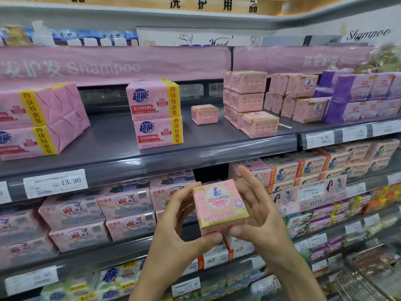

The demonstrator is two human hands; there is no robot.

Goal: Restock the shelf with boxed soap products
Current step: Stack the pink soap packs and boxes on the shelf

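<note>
soap box (220, 206) in both hands, label print unreadable
left hand (180, 222), right hand (260, 213) fingers curl round its sides; square, pink, yellow bottom band.

Grey shelf (108, 140) with pink soap packs (156, 114) and a lone small box (204, 114).

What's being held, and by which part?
A small pink square soap box, left hand gripping its left side, right hand its right side.

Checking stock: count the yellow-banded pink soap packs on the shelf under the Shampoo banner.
4: upper left pack, lower left pack, upper middle pack, lower middle pack. More may sit hidden behind.
</note>
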